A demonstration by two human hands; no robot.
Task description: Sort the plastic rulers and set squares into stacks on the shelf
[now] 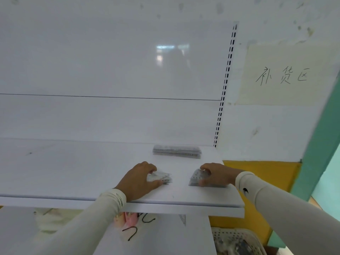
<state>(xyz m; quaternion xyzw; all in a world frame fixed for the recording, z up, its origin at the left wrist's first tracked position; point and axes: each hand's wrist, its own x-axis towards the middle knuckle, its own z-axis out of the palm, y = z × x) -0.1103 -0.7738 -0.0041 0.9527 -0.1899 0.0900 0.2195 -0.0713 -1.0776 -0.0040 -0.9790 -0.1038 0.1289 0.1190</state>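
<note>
Three piles of clear plastic on the white shelf [73, 168], seen from the one head view. Under the left hand [139, 178], a small stack of set squares [161, 178], fingers curled over its far edge and thumb along the near side. Under the right hand [216, 174], a second stack of set squares [197, 178], pinched the same way, just beside the first. Beyond both hands, well apart and toward the back panel, a long stack of rulers [177, 151], untouched.

Likely light, thin, stiff and slick: loose sheets prone to sliding off one another and off the smooth shelf. Best squeezed across opposite edges, pressed flat, squared by nudging sides, never lifted by one corner. Brittle at the points, probably.
</note>
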